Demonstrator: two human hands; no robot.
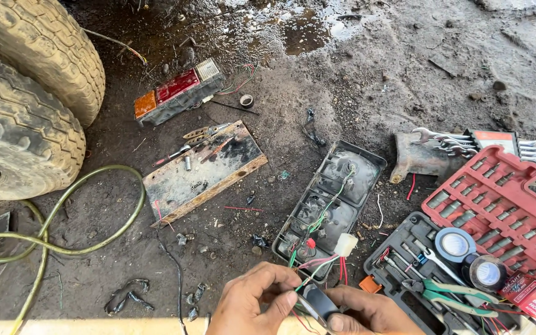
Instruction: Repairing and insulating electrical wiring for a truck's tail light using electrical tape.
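Where the view meets its bottom edge, the left hand (257,304) and the right hand (367,315) come together over the dirt ground (367,80), both grips closed on a roll of black tape (319,304). The left thumb and fingers pinch the roll's left side, the right thumb presses its lower right, and thin coloured wires (317,263) rise from between the two grips. Just beyond, those wires run to a white connector (345,244) and into an open grey lamp housing (332,197). To the right lies a black tool case (412,288) holding green-handled pliers (451,293) and tape rolls (470,259), beside a red socket tray (497,205). Farther off lie a scorched board (203,170), a red-and-orange tail lamp (178,91), and two tyres (23,87) at the far left.
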